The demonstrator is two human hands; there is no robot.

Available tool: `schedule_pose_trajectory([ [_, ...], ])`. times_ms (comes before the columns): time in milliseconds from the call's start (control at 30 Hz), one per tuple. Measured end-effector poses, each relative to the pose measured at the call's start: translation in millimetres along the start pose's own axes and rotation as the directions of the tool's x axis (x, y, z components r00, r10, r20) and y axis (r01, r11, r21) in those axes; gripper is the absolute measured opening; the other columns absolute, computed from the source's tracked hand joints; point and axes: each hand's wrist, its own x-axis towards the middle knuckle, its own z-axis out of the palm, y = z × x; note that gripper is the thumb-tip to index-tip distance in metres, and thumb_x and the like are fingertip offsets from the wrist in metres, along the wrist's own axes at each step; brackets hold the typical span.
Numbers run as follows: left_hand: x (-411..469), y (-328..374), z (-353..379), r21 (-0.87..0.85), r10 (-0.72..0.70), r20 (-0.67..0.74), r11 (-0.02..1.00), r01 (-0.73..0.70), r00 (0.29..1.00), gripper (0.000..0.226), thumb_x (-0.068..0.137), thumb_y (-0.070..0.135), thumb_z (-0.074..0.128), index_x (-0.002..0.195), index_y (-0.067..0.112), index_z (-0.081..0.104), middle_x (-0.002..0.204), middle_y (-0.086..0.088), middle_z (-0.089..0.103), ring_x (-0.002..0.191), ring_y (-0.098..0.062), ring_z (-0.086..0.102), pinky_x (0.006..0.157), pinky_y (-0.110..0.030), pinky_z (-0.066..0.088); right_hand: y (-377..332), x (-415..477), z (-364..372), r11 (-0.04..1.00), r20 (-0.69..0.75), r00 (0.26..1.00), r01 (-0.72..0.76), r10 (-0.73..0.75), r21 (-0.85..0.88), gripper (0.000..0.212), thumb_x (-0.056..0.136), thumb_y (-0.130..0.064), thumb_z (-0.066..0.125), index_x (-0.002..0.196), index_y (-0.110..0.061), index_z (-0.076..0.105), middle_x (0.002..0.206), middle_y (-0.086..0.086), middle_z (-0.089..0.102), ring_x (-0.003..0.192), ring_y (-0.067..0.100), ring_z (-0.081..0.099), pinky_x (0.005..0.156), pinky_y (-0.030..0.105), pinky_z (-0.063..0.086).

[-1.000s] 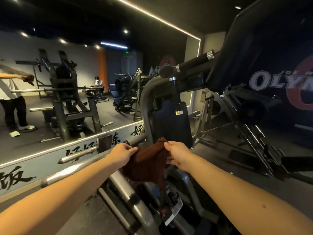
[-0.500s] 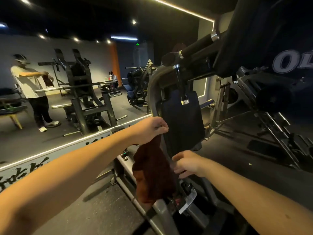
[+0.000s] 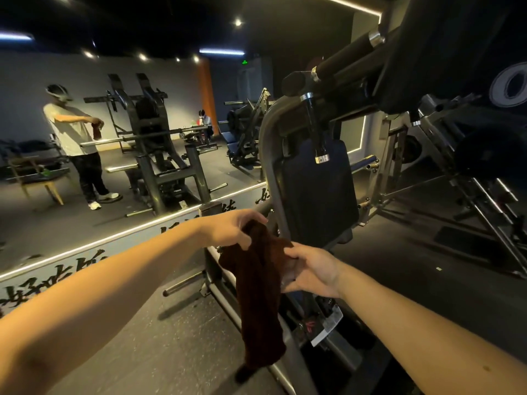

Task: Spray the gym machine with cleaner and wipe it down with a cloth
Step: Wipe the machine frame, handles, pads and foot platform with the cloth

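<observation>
Lately the right hand (image 3: 313, 273) has been brought onto the cloth (image 3: 259, 297), its edge gripped; the top is pinched by the left hand (image 3: 229, 229); refolding before wiping is judged likely.

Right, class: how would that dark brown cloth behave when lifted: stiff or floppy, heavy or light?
Probably floppy: the cloth hangs limp and folded below the left hand. Likely light: a pinch at its top seems to carry it, the right hand just steadying its edge.

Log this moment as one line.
left hand: grips cloth top | right hand: holds cloth edge | cloth: hangs before gym machine
</observation>
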Motion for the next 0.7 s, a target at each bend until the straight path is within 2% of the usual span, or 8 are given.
schedule_pose_trajectory([
  [100, -5.7, -21.7, 11.0, 0.201, -0.016, -0.078, 0.979, 0.031, 0.997, 0.074, 0.078, 0.008, 0.072, 0.144, 0.029, 0.047, 0.133, 0.002, 0.058, 0.118, -0.015, 0.060, 0.099, -0.031, 0.053, -8.0, 2.8, 1.0, 0.999, -0.045, 0.999, 0.016, -0.014, 0.044, 0.032, 0.110, -0.027, 0.042, 0.134, -0.012, 0.058, 0.131, 0.027, 0.064, 0.123, 0.044, 0.062, 0.111, 0.064, 0.041],
  [200, -11.0, -38.6, 24.1, 0.330, -0.082, -0.119, 0.937, 0.118, 0.989, 0.039, 0.094, 0.025, 0.066, 0.133, 0.026, 0.059, 0.118, 0.011, 0.060, 0.107, -0.009, 0.056, 0.082, -0.016, 0.042, -15.1, 4.4, 3.1, 0.999, -0.134, 0.990, 0.038, -0.040, -0.016, 0.031, 0.109, -0.028, 0.048, 0.129, -0.014, 0.066, 0.134, 0.019, 0.066, 0.128, 0.032, 0.063, 0.116, 0.051, 0.043],
  [300, -10.9, -72.6, 35.5, 0.061, -0.277, -0.086, 0.957, 0.282, 0.957, 0.049, 0.085, 0.054, 0.066, 0.116, 0.017, 0.073, 0.127, -0.005, 0.067, 0.113, -0.019, 0.064, 0.102, -0.034, 0.045, -17.3, 6.6, 6.5, 0.998, -0.188, 0.982, 0.016, -0.028, -0.067, 0.029, 0.108, -0.030, 0.049, 0.119, -0.019, 0.074, 0.122, 0.010, 0.074, 0.119, 0.022, 0.068, 0.112, 0.041, 0.047],
  [367, -15.9, -88.3, 43.0, -0.311, -0.294, -0.025, 0.911, 0.272, 0.956, 0.056, 0.086, 0.050, 0.065, 0.127, 0.011, 0.068, 0.128, -0.009, 0.071, 0.114, -0.025, 0.068, 0.108, -0.042, 0.048, -15.6, 8.8, 4.2, 0.997, -0.207, 0.978, 0.001, -0.016, -0.074, 0.031, 0.109, -0.034, 0.047, 0.120, -0.021, 0.073, 0.120, 0.011, 0.074, 0.114, 0.022, 0.070, 0.108, 0.040, 0.049],
  [433, -27.2, -92.9, 53.7, -0.600, -0.270, 0.034, 0.764, 0.236, 0.962, 0.052, 0.092, 0.037, 0.065, 0.133, 0.007, 0.063, 0.122, -0.011, 0.074, 0.112, -0.028, 0.070, 0.098, -0.039, 0.053, -14.6, 9.1, 0.0, 1.000, -0.209, 0.978, -0.009, 0.005, -0.017, 0.033, 0.109, -0.035, 0.045, 0.132, -0.022, 0.066, 0.124, 0.012, 0.072, 0.114, 0.025, 0.071, 0.106, 0.042, 0.050],
  [500, -35.6, -100.3, 64.3, -0.706, -0.183, 0.080, 0.684, 0.185, 0.980, 0.058, 0.087, 0.039, 0.069, 0.136, 0.007, 0.061, 0.130, -0.015, 0.069, 0.121, -0.032, 0.066, 0.104, -0.047, 0.050, -15.4, 6.8, -7.0, 0.997, -0.186, 0.982, -0.001, 0.016, 0.078, 0.038, 0.106, -0.031, 0.052, 0.142, -0.021, 0.058, 0.130, 0.015, 0.069, 0.113, 0.027, 0.072, 0.103, 0.042, 0.052],
  [600, -36.6, -119.6, 79.2, -0.898, -0.135, 0.048, 0.427, 0.102, 0.990, 0.074, 0.084, 0.045, 0.079, 0.136, -0.001, 0.054, 0.139, -0.019, 0.061, 0.125, -0.035, 0.062, 0.114, -0.057, 0.040, -9.9, 2.3, -16.6, 0.991, -0.225, 0.974, 0.017, 0.013, 0.130, 0.070, 0.090, -0.007, 0.066, 0.155, -0.016, 0.042, 0.128, 0.014, 0.066, 0.085, 0.016, 0.070, 0.085, 0.034, 0.056],
  [700, -31.7, -138.7, 87.0, -0.983, -0.115, -0.049, 0.182, -0.027, 0.992, 0.102, 0.057, 0.028, 0.101, 0.143, 0.005, 0.052, 0.117, -0.019, 0.067, 0.102, -0.031, 0.067, 0.092, -0.044, 0.056, 4.1, 8.4, -21.6, 0.998, -0.305, 0.952, 0.000, 0.017, 0.057, 0.078, 0.092, 0.019, 0.049, 0.161, -0.012, 0.028, 0.135, 0.019, 0.060, 0.099, 0.024, 0.069, 0.081, 0.035, 0.057],
])
